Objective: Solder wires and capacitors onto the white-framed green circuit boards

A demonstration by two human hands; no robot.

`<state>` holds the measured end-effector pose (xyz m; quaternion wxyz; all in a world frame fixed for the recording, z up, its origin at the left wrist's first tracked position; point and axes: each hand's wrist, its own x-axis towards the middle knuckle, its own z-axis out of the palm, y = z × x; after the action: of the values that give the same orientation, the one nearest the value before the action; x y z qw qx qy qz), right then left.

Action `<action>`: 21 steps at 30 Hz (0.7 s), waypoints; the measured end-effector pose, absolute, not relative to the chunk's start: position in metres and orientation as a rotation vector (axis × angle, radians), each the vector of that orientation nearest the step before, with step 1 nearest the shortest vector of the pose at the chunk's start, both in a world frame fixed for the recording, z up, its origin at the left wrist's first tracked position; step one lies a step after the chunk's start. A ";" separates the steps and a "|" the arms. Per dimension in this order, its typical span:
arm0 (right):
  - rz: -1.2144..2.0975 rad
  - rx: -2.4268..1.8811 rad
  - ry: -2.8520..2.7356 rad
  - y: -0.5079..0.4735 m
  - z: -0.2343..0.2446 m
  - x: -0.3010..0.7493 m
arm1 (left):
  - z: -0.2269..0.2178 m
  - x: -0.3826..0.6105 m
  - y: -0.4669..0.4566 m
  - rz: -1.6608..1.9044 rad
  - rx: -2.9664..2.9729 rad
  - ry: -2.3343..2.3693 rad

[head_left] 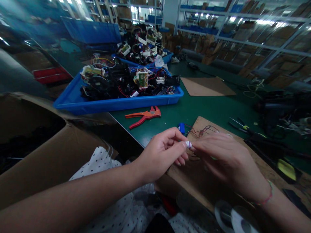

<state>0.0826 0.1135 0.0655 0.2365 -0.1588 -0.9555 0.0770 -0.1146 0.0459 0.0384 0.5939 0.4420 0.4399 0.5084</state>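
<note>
Between the thumb and forefinger of my left hand (164,152) is a small white piece with a purple band (188,144), too small to name surely. My right hand (225,158) meets its purple end, with fingers closed together; what they pinch is hidden. Just beyond the fingertips lies a blue cylindrical component (181,128), with thin dark and red wires (204,130) spread beside it. Both hands are over a brown board (189,184) at the table's near edge. Red-orange wire strippers (145,116) rest beyond my left hand.
A blue tray (121,105) heaped with wired black parts stands ahead, with another full tray behind. Flat cardboard (207,86) lies farther back. Pliers (239,124) and dark tools are at the right. An open cardboard box (46,155) stands at the left.
</note>
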 end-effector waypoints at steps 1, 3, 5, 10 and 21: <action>0.192 -0.439 -2.622 0.114 0.065 0.083 | 0.038 -0.114 0.047 1.186 1.031 1.026; 0.158 -0.444 -2.630 0.114 0.064 0.084 | 0.038 -0.113 0.049 1.184 1.033 1.036; 0.142 -0.439 -2.638 0.115 0.063 0.085 | 0.038 -0.112 0.050 1.175 1.035 1.053; 0.130 -0.410 -2.640 0.116 0.062 0.085 | 0.039 -0.113 0.052 1.160 1.040 1.076; 0.168 -0.381 -2.611 0.118 0.060 0.086 | 0.037 -0.114 0.052 1.180 1.015 1.036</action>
<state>0.0858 0.1182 0.0602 0.2464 -0.1396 -0.9571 0.0616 -0.1143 0.0517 0.0374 0.5937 0.4369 0.4458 0.5078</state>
